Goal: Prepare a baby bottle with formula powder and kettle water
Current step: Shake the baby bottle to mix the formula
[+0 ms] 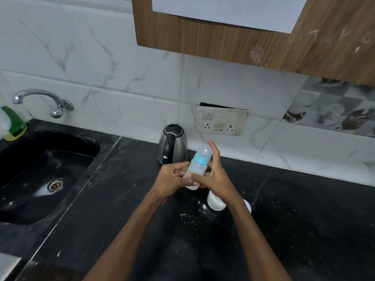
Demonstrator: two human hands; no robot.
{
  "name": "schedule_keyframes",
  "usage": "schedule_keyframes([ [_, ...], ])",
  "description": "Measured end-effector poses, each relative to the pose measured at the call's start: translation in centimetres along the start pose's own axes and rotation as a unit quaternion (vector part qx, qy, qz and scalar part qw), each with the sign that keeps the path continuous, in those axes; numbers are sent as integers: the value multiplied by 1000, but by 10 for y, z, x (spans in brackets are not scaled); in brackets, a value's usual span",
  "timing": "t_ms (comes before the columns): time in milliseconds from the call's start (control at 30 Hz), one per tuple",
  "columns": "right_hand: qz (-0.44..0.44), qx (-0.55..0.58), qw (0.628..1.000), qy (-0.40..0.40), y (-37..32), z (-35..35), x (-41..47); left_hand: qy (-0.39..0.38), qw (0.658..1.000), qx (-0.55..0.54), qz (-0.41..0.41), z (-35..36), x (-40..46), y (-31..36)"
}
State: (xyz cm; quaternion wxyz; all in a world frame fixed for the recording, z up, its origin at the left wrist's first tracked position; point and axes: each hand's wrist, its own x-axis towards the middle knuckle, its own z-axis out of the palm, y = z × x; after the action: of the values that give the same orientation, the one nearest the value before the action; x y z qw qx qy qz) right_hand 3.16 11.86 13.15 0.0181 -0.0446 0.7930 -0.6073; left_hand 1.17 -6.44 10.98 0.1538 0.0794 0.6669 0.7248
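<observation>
A translucent baby bottle [197, 165] with a blue collar and a clear cap is tilted above the black counter, pressed between my two palms. My left hand [170, 180] lies against its left side and my right hand [215, 175] against its right side, fingers stretched upward. A milky liquid shows in the bottle's lower part. The steel kettle [172, 145] with a black handle stands just behind the hands, by the wall. A white formula container [214, 201] sits on the counter, partly hidden under my right forearm.
White powder [194, 211] is scattered on the counter [304, 220] near the container, and a white lid [248, 205] lies beside my right forearm. A black sink [40, 175] with a tap [40, 98] is at the left. Above hangs a wooden cabinet [243, 43].
</observation>
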Motion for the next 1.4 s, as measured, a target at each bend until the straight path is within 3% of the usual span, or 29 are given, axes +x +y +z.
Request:
schedule_keyframes([
  [267,-8,2,999,45,-2,10,2,-3,996,-72,-49,-22,-5,-3],
  [367,48,134,986,91,-6,20,3,23,992,-111,-62,-36,-4,-5],
  [467,130,333,924,135,-5,29,2,115,987,-94,-66,-51,0,-15],
  [600,143,362,918,80,-3,34,-6,162,981,-71,-81,-63,1,-26],
  [667,166,447,872,110,-4,33,-3,174,979,-68,-82,-63,1,-25],
  [767,212,629,734,143,2,29,4,178,980,-52,-76,-58,-1,-19],
  [800,221,653,712,137,3,27,4,178,980,-48,-74,-55,-1,-17],
  [967,236,687,683,78,7,25,5,178,981,-32,-65,-48,0,-13],
  [1034,232,689,684,60,8,27,5,177,981,-31,-70,-46,-1,-13],
  [1134,216,651,724,74,8,27,6,175,981,-32,-73,-44,-3,-13],
  [1267,225,651,713,128,15,30,8,181,980,-28,-78,-41,-4,-12],
  [1401,223,537,802,137,17,32,4,189,979,-18,-79,-39,-2,-14],
])
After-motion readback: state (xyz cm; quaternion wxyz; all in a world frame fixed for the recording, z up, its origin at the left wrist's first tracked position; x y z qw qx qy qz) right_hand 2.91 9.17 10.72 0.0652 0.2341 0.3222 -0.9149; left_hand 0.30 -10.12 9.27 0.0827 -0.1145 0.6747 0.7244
